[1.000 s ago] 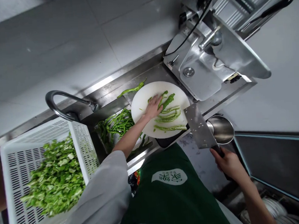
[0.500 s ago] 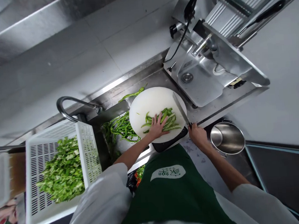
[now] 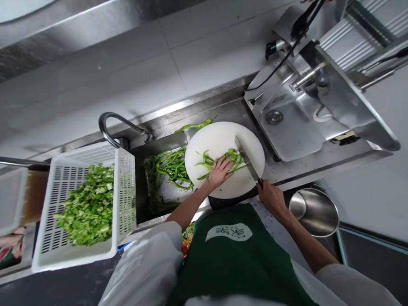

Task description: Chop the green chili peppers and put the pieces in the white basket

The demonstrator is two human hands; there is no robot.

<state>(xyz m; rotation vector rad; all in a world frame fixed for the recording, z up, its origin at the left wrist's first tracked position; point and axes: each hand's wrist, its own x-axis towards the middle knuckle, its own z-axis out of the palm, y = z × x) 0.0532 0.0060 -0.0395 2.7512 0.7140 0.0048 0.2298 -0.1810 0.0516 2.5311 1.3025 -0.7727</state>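
Long green peppers (image 3: pixel 237 156) lie bunched on a round white cutting board (image 3: pixel 206 139). My left hand (image 3: pixel 219 171) rests over the bunch, thumb and fingers around it, holding it against the board. In my right hand (image 3: pixel 270 196) is the handle of a kitchen knife (image 3: pixel 246 157). Its broad blade points away from me and stands at the right end of the peppers, close to my left fingertips. A few small green bits are scattered on the board. More whole peppers (image 3: pixel 173 167) fill the sink left of the board.
A white plastic basket (image 3: pixel 123 191) of chopped greens stands left of the sink, beside a curved faucet (image 3: pixel 117 114). Some peppers (image 3: pixel 197 125) lie behind the board. A metal slicing machine (image 3: pixel 293 128) occupies the right counter; a steel pot (image 3: pixel 320 210) sits below it.
The knife blade has shifted left relative to the board, from beside the peppers to their right end. My left fingers are less spread. The whole view has also shifted.
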